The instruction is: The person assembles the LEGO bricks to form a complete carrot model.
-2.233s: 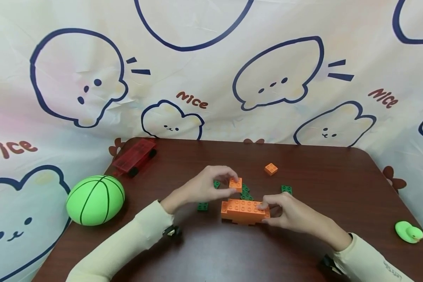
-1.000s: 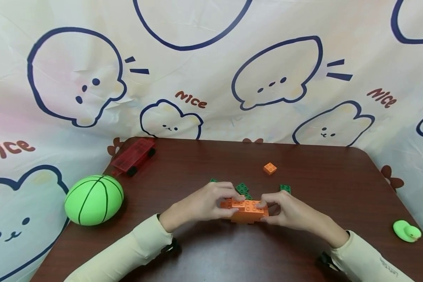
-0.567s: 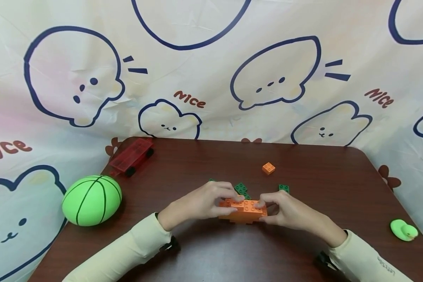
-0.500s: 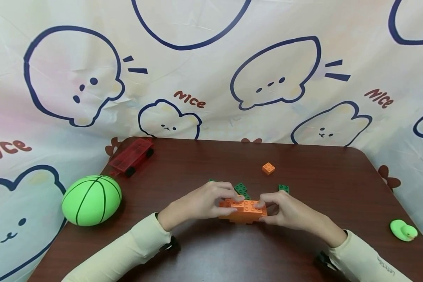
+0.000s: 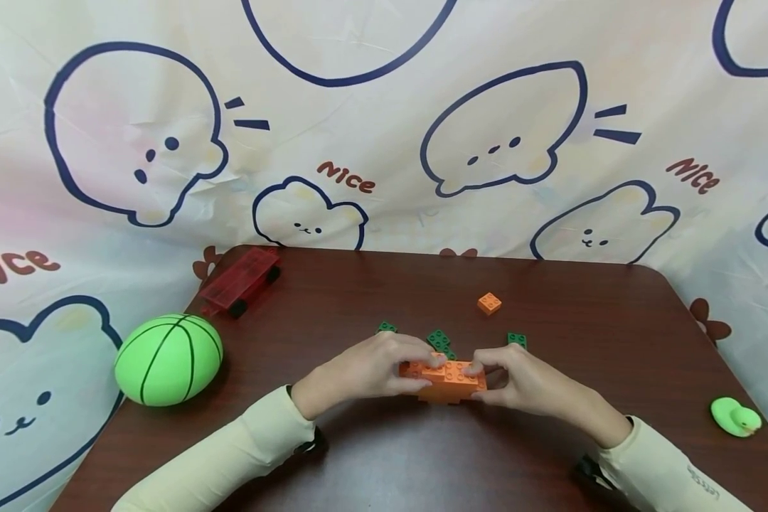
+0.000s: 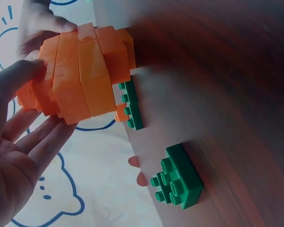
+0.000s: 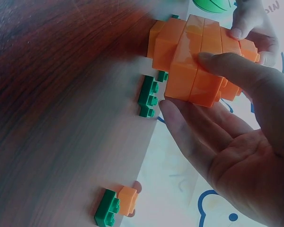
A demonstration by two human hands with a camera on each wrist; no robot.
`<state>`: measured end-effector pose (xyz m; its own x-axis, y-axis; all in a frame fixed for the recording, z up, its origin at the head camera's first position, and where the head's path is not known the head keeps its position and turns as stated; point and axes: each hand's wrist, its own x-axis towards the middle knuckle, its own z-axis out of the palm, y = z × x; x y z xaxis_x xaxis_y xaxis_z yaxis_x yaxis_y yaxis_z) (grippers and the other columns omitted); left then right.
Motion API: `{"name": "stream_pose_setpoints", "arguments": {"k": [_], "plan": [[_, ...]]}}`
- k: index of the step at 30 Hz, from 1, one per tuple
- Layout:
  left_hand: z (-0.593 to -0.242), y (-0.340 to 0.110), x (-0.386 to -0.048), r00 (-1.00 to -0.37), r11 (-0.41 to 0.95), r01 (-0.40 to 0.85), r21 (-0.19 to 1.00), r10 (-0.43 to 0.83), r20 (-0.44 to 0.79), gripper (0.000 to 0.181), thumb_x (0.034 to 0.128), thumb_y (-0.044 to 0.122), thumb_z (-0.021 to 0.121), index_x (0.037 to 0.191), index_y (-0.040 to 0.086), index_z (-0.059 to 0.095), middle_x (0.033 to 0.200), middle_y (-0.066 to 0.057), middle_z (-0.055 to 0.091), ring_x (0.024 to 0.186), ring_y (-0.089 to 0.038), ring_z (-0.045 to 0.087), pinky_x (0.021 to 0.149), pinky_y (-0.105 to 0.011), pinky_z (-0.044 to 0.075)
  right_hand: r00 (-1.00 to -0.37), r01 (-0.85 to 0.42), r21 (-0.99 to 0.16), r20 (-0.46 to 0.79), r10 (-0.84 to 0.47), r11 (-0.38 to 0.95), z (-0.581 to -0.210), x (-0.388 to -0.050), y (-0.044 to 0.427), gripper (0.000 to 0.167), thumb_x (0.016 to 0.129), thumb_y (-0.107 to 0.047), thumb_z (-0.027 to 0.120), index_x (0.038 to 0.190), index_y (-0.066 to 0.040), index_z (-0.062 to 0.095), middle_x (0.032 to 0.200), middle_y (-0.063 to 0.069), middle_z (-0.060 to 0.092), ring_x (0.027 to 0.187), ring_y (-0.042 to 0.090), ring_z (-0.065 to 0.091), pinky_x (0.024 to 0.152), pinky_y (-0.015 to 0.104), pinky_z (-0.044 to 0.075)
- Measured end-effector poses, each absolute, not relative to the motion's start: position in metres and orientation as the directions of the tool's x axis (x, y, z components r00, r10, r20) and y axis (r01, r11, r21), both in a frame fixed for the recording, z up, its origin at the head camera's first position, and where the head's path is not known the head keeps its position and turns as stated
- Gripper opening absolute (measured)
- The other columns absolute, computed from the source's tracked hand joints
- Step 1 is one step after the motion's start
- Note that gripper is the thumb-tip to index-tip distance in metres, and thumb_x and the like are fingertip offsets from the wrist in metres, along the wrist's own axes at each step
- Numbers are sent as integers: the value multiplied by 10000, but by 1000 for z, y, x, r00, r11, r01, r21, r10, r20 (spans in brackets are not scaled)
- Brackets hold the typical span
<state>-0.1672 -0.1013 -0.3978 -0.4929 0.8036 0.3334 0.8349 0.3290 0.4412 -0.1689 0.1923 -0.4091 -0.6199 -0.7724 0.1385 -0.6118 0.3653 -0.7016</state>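
Note:
An orange toy-brick stack [image 5: 453, 389], wider in its upper layers, stands at the middle of the table. My right hand [image 5: 534, 384] grips its right end between thumb and fingers. On the left part of its top sits a small orange brick [image 5: 432, 370], which my left hand [image 5: 365, 370] pinches, thumb in front and fingers behind. In the left wrist view the layers of the orange stack [image 6: 85, 78] show side-on, and the held brick is mostly covered by the thumb. From the right wrist the thumb presses the near side of the stack [image 7: 184, 71].
Green bricks [image 5: 439, 341] lie behind the stack, with another green brick [image 5: 516, 339] to their right. Farther back is a loose orange brick [image 5: 489, 304]. A green ball [image 5: 169, 360] and a red toy cart [image 5: 242, 281] stand left; a green duck [image 5: 734, 417] sits right.
My left hand has brought the small orange brick down and right onto the stack's top. Over the last second both hands stay nearly still around the stack; the view shifts slightly.

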Motion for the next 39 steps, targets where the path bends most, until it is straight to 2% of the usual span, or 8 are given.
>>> {"name": "stream_pose_setpoints", "arguments": {"k": [9, 15, 19, 22, 27, 34, 39], "plan": [[-402, -101, -168, -518, 356, 821, 446, 793, 321, 332, 878, 217, 838, 1188, 130, 754, 1178, 12, 770, 1075, -52, 715, 924, -167, 551, -618, -613, -705, 147, -772, 357, -411, -169, 193, 282, 839, -12, 822, 983, -202, 672, 1055, -8, 777, 990, 81, 731, 754, 235, 614], [-403, -102, -168, -532, 351, 804, 480, 784, 320, 304, 907, 225, 808, 1198, 152, 758, 1197, 26, 768, 1064, -13, 709, 880, -119, 539, -621, -616, -701, 149, -770, 361, -410, -169, 192, 273, 838, -13, 820, 968, -200, 669, 1044, -13, 778, 978, 67, 726, 742, 281, 627], [-404, -102, -169, -532, 341, 800, 493, 784, 321, 262, 920, 226, 795, 1169, 154, 758, 1179, 28, 769, 991, 20, 697, 828, -106, 537, -622, -611, -704, 144, -770, 362, -410, -169, 192, 272, 841, -17, 821, 974, -203, 674, 1047, -12, 780, 974, 61, 724, 738, 317, 633], [-405, -102, -169, -531, 333, 798, 502, 783, 325, 245, 924, 218, 789, 1158, 152, 758, 1168, 27, 770, 928, 32, 680, 778, -113, 543, -622, -609, -706, 141, -770, 362, -411, -169, 192, 276, 840, -18, 822, 979, -207, 676, 1052, -9, 781, 974, 62, 724, 741, 301, 630], [-406, -102, -169, -531, 324, 794, 514, 781, 328, 238, 928, 216, 783, 1157, 154, 760, 1165, 26, 770, 907, 37, 669, 776, -98, 535, -624, -604, -710, 140, -768, 362, -411, -169, 192, 281, 836, -13, 824, 973, -205, 671, 1051, -6, 782, 961, 55, 723, 742, 266, 623], [-411, -104, -167, -578, 366, 761, 536, 757, 305, 333, 927, 279, 788, 1239, 171, 747, 1230, 42, 753, 1038, 16, 685, 854, -132, 543, -625, -603, -711, 139, -768, 362, -412, -169, 192, 273, 849, -33, 821, 990, -214, 673, 1070, -1, 779, 997, 77, 727, 756, 256, 619], [-415, -106, -165, -608, 367, 735, 570, 729, 314, 333, 962, 354, 734, 1266, 220, 742, 1227, 80, 750, 840, 39, 618, 670, -163, 540, -621, -601, -712, 132, -772, 362, -414, -170, 192, 277, 859, -47, 821, 1006, -224, 666, 1094, -5, 776, 1029, 97, 729, 784, 255, 614]]}}
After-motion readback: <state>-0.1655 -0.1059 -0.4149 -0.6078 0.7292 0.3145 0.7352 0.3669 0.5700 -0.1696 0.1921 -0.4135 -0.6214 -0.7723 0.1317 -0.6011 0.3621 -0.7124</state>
